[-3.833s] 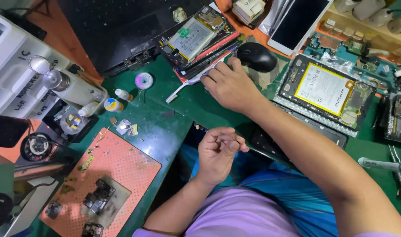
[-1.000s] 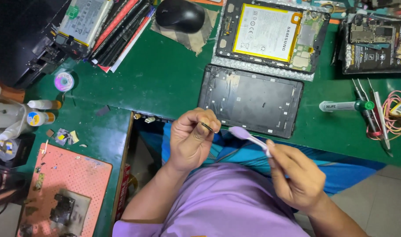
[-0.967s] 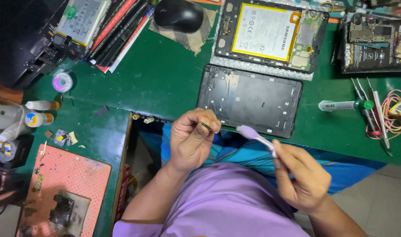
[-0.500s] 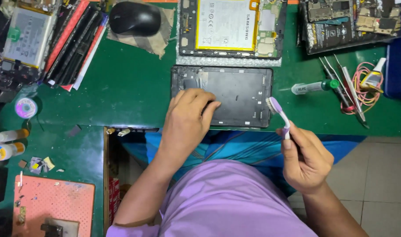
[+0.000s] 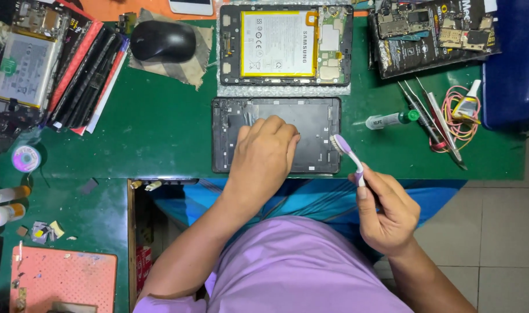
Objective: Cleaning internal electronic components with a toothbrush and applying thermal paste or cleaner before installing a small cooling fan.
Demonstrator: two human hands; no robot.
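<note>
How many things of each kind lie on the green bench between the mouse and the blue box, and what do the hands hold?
Dark tablet frame, left hand resting on it: 1
Open tablet with yellow-edged battery: 1
Black mouse: 1
Toothbrush, in the right hand grip: 1
Green-capped syringe tube: 1
Coil of thin wire: 1
Total: 6

White-and-yellow rectangular label (image 5: pixel 277 43) on battery of opened tablet, top centre of green desk (image 5: pixel 160 127). Pale grey label (image 5: pixel 22 69) with small green sticker on second battery, far left. Small white label (image 5: pixel 379 121) on green-capped tube, right of dark tablet back shell. White phone screen (image 5: pixel 190 6) at top edge, mostly cut off. Black printed bag (image 5: pixel 432 40) under circuit boards, top right, white lettering.
</note>
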